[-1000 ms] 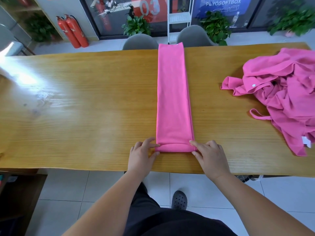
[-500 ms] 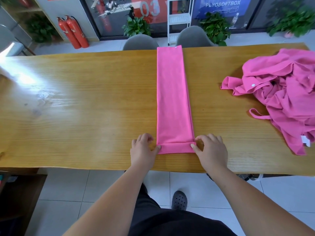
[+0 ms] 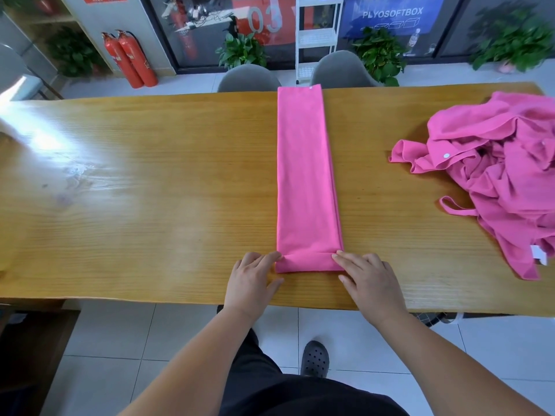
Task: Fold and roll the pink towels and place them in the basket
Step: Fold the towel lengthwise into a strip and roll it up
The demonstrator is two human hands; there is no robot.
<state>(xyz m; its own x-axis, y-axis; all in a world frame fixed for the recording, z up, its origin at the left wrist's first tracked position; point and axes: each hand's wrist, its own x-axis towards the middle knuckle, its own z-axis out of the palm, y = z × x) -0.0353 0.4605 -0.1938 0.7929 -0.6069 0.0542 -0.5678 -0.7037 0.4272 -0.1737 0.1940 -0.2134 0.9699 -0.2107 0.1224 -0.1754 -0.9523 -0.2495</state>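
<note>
Left hand (image 3: 250,276) lies at the near left corner of the folded pink towel (image 3: 304,175), fingers loosely bent with their tips against the end of the turned-over band, thumb spread apart on the table (image 3: 150,205). It presses; it does not clamp. Right hand (image 3: 368,276) mirrors it at the near right corner, fingers nearly straight, index tip on the band's edge, thumb spread below.

Position of the work: the towel is a narrow strip near the middle of the table. Its long axis runs straight away from the person, from just inside the near edge to the far edge. The near end carries one short turn (image 3: 309,261), flat rather than round. Both hands sit equally near that end, one on each side, so the roll would travel directly forward along the strip.

Judgement: folding of this piece is done; rolling is barely begun. Even pressure from both sides will be needed, or the roll may skew.

Count: two hands; one folded strip; one loose heap of pink towels (image 3: 504,181), well apart to the right, number of pieces not countable. No basket can be identified.

Beyond the far edge: two grey chairs (image 3: 249,78) and two red fire extinguishers (image 3: 135,60).
</note>
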